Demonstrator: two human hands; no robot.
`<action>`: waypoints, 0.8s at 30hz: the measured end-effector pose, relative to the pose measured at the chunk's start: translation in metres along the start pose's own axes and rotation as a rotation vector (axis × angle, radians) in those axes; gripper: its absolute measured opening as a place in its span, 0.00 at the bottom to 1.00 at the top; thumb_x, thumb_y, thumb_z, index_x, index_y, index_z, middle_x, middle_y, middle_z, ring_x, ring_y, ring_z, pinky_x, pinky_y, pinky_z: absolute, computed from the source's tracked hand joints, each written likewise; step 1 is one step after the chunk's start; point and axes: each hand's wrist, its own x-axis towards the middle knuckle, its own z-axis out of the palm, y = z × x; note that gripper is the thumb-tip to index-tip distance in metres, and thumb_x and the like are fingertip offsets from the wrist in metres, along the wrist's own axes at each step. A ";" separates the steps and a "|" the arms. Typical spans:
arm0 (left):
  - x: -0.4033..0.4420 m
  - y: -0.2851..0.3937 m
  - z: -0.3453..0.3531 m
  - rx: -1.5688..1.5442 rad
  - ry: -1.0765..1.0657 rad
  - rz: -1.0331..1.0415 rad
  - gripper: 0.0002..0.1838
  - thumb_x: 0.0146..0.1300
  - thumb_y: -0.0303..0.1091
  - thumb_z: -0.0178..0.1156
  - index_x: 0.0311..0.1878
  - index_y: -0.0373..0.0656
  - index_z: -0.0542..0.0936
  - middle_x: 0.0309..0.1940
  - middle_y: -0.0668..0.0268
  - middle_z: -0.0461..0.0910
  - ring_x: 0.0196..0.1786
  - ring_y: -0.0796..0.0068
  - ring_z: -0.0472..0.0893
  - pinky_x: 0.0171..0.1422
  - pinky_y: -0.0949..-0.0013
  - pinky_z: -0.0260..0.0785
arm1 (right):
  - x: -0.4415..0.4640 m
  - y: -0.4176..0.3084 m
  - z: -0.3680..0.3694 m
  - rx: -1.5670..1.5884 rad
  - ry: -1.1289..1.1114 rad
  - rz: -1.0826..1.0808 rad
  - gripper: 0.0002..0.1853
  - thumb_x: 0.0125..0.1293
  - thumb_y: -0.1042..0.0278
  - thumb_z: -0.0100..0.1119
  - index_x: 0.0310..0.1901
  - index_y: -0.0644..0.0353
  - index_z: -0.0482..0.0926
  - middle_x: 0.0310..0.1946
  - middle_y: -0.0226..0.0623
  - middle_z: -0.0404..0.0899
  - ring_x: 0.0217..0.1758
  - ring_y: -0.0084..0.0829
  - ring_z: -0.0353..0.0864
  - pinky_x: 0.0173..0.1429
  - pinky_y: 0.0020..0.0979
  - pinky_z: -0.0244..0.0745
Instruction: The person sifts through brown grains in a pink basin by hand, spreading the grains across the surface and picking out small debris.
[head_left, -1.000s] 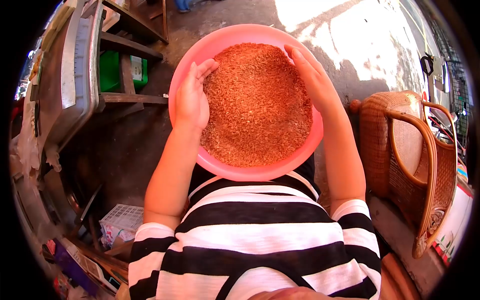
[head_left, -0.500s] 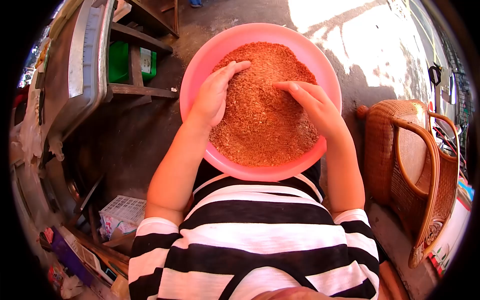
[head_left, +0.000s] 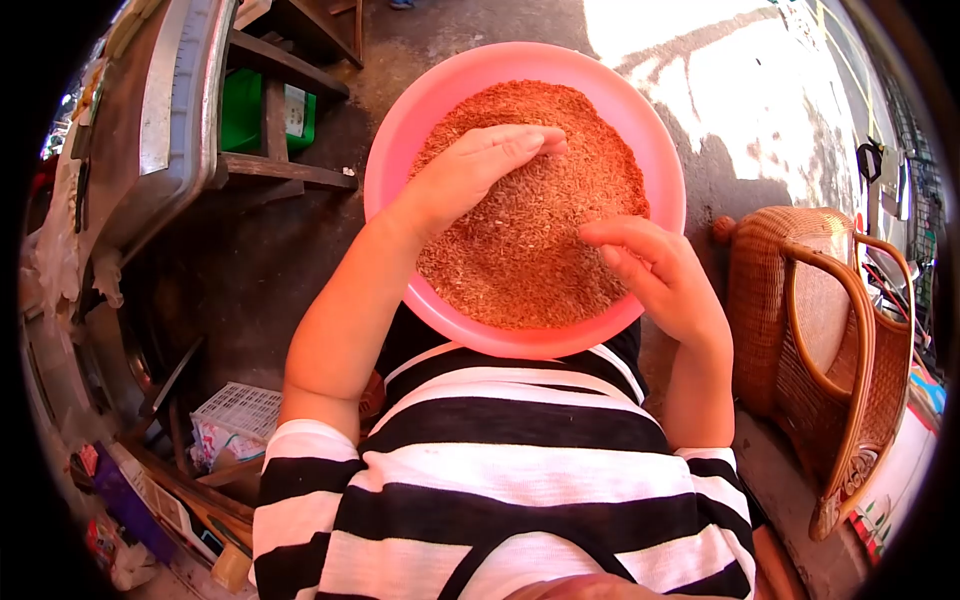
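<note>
A wide pink basin (head_left: 400, 110) rests at my lap, holding a broad heap of reddish-brown grain (head_left: 530, 270) that looks like rice. Over the left and upper part of the heap is my left hand (head_left: 485, 165), its fingers stretched out side by side and pointing right. I cannot tell whether its underside touches the grain. My right hand (head_left: 665, 270) hovers at the basin's right side, fingers loosely bent and pointing left, with a gap between thumb and forefinger. Neither hand shows anything held.
A woven wicker chair (head_left: 800, 330) stands close on the right. To the left are a metal-edged table (head_left: 150, 170), a wooden frame (head_left: 285, 172) with a green container (head_left: 240, 115), and a white plastic basket (head_left: 240, 415). Sunlight falls on the floor (head_left: 720, 90) at upper right.
My left hand has moved right and over the grain, turning its back upward. My right hand has drawn down and to the right, its fingers lifting off the heap's middle.
</note>
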 end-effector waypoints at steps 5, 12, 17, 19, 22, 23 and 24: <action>0.019 0.005 -0.012 0.274 0.129 0.052 0.24 0.76 0.45 0.47 0.63 0.35 0.74 0.62 0.60 0.74 0.67 0.70 0.70 0.74 0.67 0.56 | -0.012 -0.011 0.002 -0.173 -0.457 -0.125 0.10 0.66 0.70 0.55 0.43 0.66 0.79 0.37 0.48 0.81 0.44 0.50 0.80 0.50 0.44 0.74; 0.039 -0.025 -0.022 0.706 0.187 0.095 0.22 0.75 0.47 0.48 0.61 0.42 0.77 0.64 0.60 0.70 0.70 0.68 0.64 0.75 0.65 0.52 | -0.003 0.003 0.028 -0.245 -0.497 -0.073 0.12 0.65 0.68 0.53 0.44 0.65 0.79 0.36 0.48 0.81 0.42 0.49 0.81 0.47 0.45 0.75; 0.043 -0.027 -0.032 0.604 0.121 0.079 0.20 0.74 0.45 0.49 0.59 0.43 0.79 0.58 0.62 0.73 0.66 0.68 0.67 0.73 0.65 0.54 | 0.028 -0.003 0.018 -0.292 -0.461 -0.022 0.13 0.70 0.69 0.51 0.50 0.66 0.79 0.43 0.49 0.82 0.46 0.49 0.81 0.51 0.42 0.74; 0.046 -0.031 -0.035 0.566 0.093 0.068 0.20 0.74 0.44 0.49 0.58 0.42 0.79 0.55 0.63 0.75 0.63 0.69 0.69 0.71 0.67 0.57 | 0.035 0.004 0.018 -0.245 -0.297 -0.089 0.12 0.70 0.69 0.51 0.48 0.66 0.79 0.41 0.50 0.82 0.45 0.50 0.81 0.50 0.43 0.74; 0.047 -0.036 -0.037 0.526 0.058 0.060 0.19 0.74 0.42 0.50 0.57 0.42 0.80 0.52 0.65 0.76 0.60 0.72 0.72 0.68 0.69 0.60 | 0.038 0.005 0.017 -0.194 -0.153 -0.099 0.12 0.69 0.71 0.52 0.48 0.66 0.79 0.44 0.50 0.82 0.49 0.49 0.80 0.53 0.42 0.74; 0.046 -0.037 -0.037 0.511 0.055 0.054 0.18 0.74 0.42 0.50 0.56 0.41 0.80 0.51 0.65 0.77 0.59 0.74 0.72 0.67 0.70 0.61 | 0.035 0.004 0.016 -0.190 -0.130 -0.094 0.12 0.69 0.71 0.52 0.49 0.66 0.79 0.44 0.49 0.82 0.49 0.49 0.80 0.54 0.42 0.74; 0.044 -0.033 -0.034 0.496 0.053 0.047 0.18 0.74 0.41 0.50 0.56 0.41 0.81 0.51 0.65 0.77 0.58 0.75 0.73 0.66 0.71 0.62 | 0.032 0.004 0.015 -0.187 -0.107 -0.089 0.12 0.68 0.71 0.53 0.49 0.66 0.79 0.45 0.49 0.82 0.50 0.49 0.80 0.54 0.41 0.74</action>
